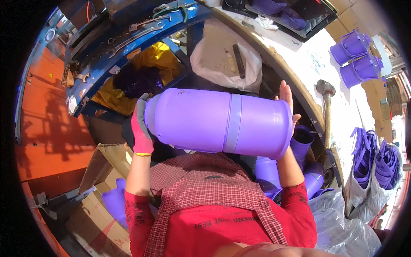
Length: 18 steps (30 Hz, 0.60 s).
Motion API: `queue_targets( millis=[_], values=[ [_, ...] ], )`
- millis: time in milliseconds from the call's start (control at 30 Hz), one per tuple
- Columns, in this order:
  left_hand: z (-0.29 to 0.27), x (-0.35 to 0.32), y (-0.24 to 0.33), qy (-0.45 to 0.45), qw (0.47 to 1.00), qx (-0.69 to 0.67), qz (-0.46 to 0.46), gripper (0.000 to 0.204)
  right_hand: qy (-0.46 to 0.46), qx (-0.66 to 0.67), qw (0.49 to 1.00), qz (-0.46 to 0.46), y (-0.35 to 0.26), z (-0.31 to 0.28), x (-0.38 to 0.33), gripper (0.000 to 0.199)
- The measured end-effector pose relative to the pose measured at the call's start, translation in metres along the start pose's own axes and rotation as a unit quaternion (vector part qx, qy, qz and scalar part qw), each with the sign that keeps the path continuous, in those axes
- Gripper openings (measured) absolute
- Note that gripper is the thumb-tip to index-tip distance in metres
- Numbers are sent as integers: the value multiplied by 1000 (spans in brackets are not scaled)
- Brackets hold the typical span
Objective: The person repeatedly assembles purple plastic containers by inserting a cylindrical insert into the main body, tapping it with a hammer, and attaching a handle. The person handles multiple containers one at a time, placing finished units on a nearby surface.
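A big purple tub (192,115) is held on its side in the middle of the frame, between two hands set well apart. Its left end is gripped by the gloved left hand (141,128); its right end is met by the bare right hand (287,97), fingers straight, though that palm is mostly hidden. The tub looks like plastic: likely stiff, light for its size and a bit slippery. It is best held at both ends. Farther off, more tubs (314,177) are seen lower right, a hammer (327,109) at right, and a wrench (134,40) upper left.
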<state>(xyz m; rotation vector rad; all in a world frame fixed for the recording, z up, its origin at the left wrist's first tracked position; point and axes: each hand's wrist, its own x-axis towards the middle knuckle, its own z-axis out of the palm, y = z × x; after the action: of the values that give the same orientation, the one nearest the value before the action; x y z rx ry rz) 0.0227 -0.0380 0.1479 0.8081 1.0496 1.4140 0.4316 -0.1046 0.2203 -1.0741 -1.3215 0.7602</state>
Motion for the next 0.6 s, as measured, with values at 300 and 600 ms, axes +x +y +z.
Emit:
queue_targets(
  millis=[300, 600],
  values=[
    [-8, -9, 22, 49, 994, -80, 48, 41, 15, -243, 963, -114, -32, 13, -45, 40],
    [21, 9, 49, 28, 989, -87, 113, 60, 102, -146, 962, -205, -21, 31, -31, 31]
  ],
)
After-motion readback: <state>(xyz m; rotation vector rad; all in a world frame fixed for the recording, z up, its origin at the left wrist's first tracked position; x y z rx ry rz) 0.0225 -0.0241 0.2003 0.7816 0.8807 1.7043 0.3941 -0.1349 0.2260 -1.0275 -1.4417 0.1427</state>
